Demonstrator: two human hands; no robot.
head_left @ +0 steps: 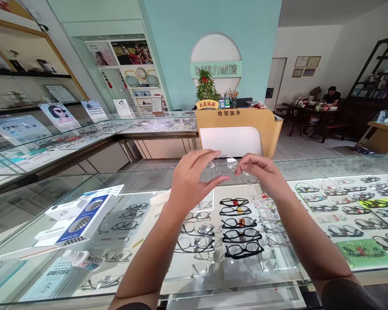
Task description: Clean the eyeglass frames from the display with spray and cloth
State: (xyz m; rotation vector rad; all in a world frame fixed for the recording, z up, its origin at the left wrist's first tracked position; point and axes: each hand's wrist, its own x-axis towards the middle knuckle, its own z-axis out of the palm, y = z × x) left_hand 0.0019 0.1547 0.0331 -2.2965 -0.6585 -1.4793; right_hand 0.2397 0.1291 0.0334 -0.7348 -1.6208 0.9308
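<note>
A pair of thin-rimmed eyeglasses (226,165) with clear round lenses is held up above the glass counter. My left hand (190,174) curves around one lens, with its thumb at the lower rim and its fingertips at the upper rim. A small white tag (212,164) hangs near that side of the frame. At the bridge, my right hand (258,169) pinches the frame between thumb and fingers; the other lens shows partly below it. Beneath the hands, a column of black-framed glasses (242,235) lies in the display case.
The glass display counter (200,282) runs across the front. On its left stand a blue-and-white box (87,221) and a white bottle (84,259). More frames (345,231) lie to the right. Beyond are a cashier desk (236,122) and a person (331,95) seated at a table.
</note>
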